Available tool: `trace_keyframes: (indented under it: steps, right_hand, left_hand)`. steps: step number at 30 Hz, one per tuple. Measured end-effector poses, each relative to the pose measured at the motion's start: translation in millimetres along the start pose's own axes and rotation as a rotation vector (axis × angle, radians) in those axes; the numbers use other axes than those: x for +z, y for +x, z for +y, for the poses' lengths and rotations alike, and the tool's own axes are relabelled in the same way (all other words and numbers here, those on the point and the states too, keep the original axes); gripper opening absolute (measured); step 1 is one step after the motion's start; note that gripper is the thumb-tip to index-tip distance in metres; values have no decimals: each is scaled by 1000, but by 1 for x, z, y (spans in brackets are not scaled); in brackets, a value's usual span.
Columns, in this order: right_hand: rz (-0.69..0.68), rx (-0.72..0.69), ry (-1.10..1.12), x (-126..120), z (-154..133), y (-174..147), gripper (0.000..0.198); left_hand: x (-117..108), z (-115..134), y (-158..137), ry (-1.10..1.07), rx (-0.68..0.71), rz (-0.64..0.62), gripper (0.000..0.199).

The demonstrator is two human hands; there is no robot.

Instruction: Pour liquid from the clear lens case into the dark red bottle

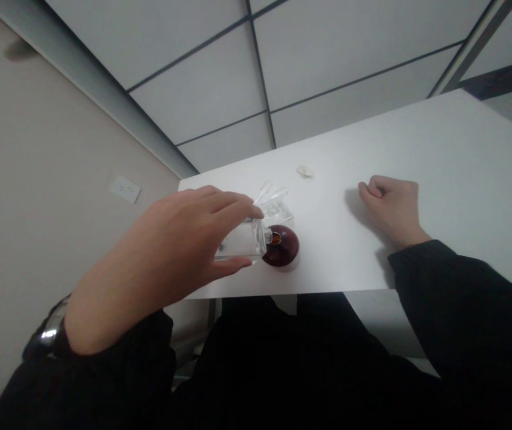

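Note:
My left hand (202,233) is wrapped round a clear glass bottle (242,240) with liquid in it. The bottle lies nearly on its side, and its neck meets the opening of a round dark red vessel (282,248) that stands on the table. Whether liquid is flowing cannot be made out. Just behind the vessel lies a piece of clear plastic packaging (278,210). Well to the right, my right hand (392,209) rests on the table in a fist, with nothing visible in it.
The white table (327,251) ends in a front edge close to my lap. A small crumpled whitish scrap (304,172) lies farther back. Panelled doors (349,65) rise behind the table, and a wall with a socket (125,189) stands on the left.

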State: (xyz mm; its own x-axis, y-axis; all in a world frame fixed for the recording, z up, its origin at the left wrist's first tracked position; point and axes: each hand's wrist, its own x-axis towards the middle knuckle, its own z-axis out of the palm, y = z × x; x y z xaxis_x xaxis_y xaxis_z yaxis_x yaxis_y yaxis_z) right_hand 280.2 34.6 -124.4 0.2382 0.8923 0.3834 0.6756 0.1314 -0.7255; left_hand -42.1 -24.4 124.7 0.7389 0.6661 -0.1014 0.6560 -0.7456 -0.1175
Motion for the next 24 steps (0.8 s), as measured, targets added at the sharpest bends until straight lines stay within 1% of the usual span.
trace_keyframes:
  steps: [7, 14, 20, 24]
  right_hand:
    - [4, -1, 16, 0, 0, 0, 44]
    - [7, -23, 27, 0, 2, 0, 44]
    - [1, -2, 16, 0, 1, 0, 44]
    - [9, 0, 22, 0, 1, 0, 43]
  left_hand:
    - [0, 0, 0, -25, -25, 3, 40]
    - [0, 0, 0, -13, -14, -1, 43]
    - [0, -1, -1, -29, -2, 22, 41]
    - [-1, 0, 0, -8, 16, 12, 42]
